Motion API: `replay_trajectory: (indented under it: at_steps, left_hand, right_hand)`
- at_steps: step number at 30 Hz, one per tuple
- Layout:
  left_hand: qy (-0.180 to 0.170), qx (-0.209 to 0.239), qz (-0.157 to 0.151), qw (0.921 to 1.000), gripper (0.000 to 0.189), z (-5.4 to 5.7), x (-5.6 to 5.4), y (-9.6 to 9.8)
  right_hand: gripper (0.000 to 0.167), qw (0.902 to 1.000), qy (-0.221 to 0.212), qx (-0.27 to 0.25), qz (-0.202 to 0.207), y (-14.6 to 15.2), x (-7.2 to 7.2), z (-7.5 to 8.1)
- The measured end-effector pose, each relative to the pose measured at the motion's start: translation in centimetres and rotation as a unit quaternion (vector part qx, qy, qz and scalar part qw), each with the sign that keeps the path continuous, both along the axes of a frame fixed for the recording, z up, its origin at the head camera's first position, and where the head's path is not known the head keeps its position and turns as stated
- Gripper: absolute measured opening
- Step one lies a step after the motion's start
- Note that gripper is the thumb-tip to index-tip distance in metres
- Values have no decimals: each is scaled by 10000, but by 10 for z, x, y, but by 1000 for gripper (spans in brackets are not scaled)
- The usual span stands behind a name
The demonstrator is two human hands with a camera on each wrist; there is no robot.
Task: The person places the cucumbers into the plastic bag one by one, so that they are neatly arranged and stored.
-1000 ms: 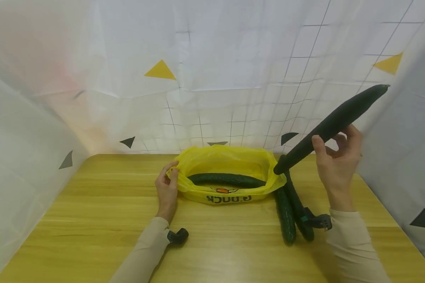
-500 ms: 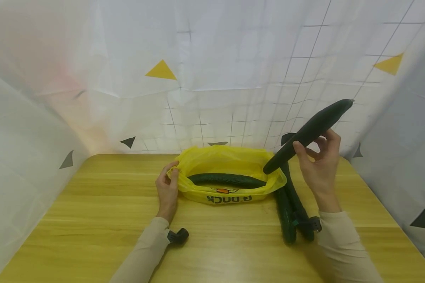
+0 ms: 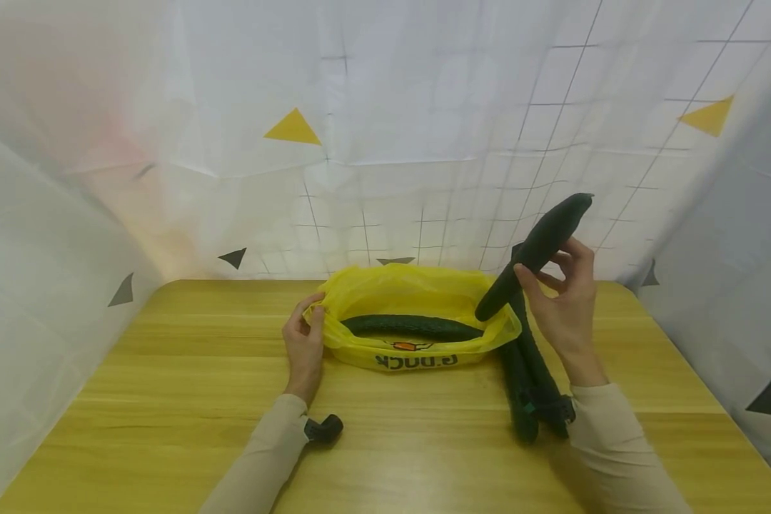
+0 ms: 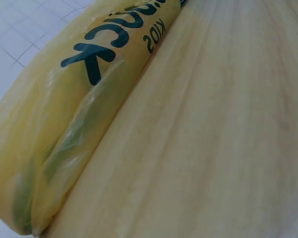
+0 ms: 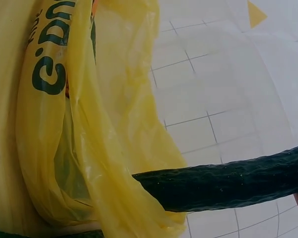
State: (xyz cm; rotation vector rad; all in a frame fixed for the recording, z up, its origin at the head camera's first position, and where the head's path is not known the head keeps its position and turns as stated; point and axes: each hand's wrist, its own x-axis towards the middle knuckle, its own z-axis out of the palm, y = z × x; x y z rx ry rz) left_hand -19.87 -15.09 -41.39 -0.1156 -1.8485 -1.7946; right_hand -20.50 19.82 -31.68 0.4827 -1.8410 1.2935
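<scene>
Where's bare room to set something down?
Left of the left hand, and in front of the yellow bag between the left wrist camera and two loose cucumbers. Crowded: the bag's right end, where the right hand holds another cucumber above.

Wood tbl (image 3: 167,400), ylw bag (image 3: 353,357), 2 cukes (image 3: 515,385) atop

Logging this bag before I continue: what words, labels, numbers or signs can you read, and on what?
"G.DUCK": upside down in the head view, on the yellow translucent plastic bag.
"KIDS": smaller, same bag, legible in the left wrist view.
Long dark green cucumbers: no lettering visible.
Black wrist-worn devices: too small to tell.
</scene>
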Motion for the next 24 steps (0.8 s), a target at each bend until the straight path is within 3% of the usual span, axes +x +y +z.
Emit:
replay_trajectory:
  at_steps: [7,17,24]
  left_hand:
    - [-16,40,-30,10000,26,1,1,0]
    - [-42,85,-68,9999,26,1,1,0]
    - [-16,79,-84,9999,26,1,1,0]
  right_hand:
    - [66,9995,-178,226,-135,0,-3,-5]
    - [62,9989,-153,426,72,-16,11,7]
    - [64,9967,-105,806,64,-13,-2,-7]
